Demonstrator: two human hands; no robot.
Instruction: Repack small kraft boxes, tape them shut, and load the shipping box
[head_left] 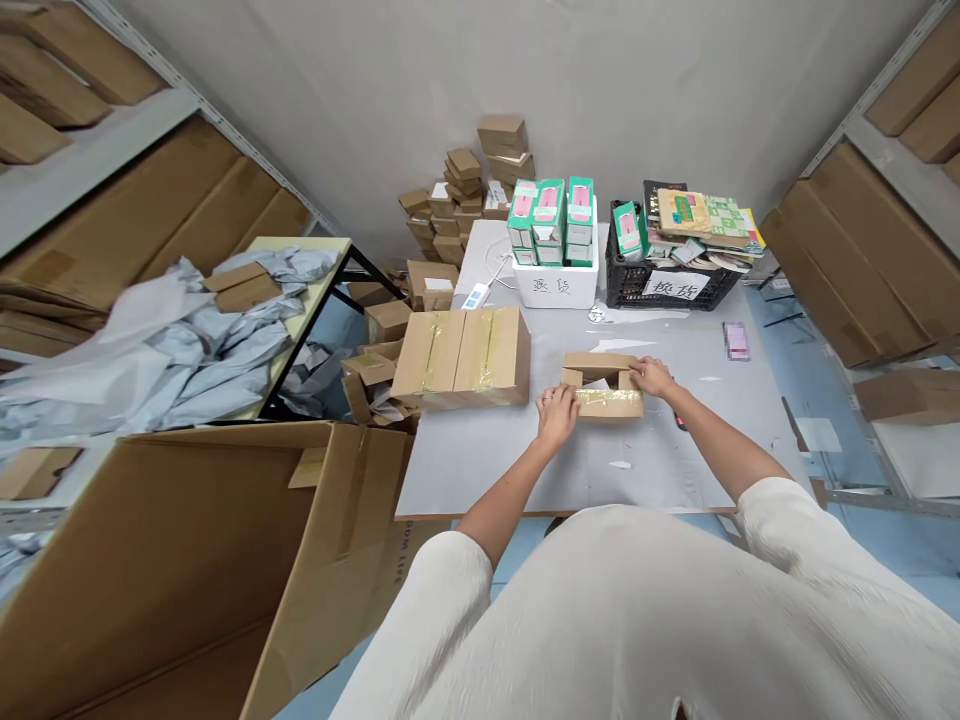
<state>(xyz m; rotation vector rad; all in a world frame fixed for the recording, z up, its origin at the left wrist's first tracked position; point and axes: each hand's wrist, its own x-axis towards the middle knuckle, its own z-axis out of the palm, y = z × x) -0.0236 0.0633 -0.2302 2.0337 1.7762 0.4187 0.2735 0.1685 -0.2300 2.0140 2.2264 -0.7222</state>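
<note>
On the grey table in front of me lies a small cardboard box (609, 404), its top flaps raised and tape along the near flap. Something white shows inside it. My left hand (557, 415) grips the box's left near corner with fingers bent over the edge. At the right far corner, my right hand (651, 378) pinches the edge of a flap. A red and black tool (679, 421), partly hidden, lies beneath my right forearm. Two taped cardboard boxes (491, 350) stand side by side to the left of the open box.
Behind are a white bin (559, 285) of green-and-white boxes and a black crate (671, 287) with books. A pink card (736, 341) lies at right. A large open carton (330, 520) stands front left, near a side table (319, 300) heaped with grey bags.
</note>
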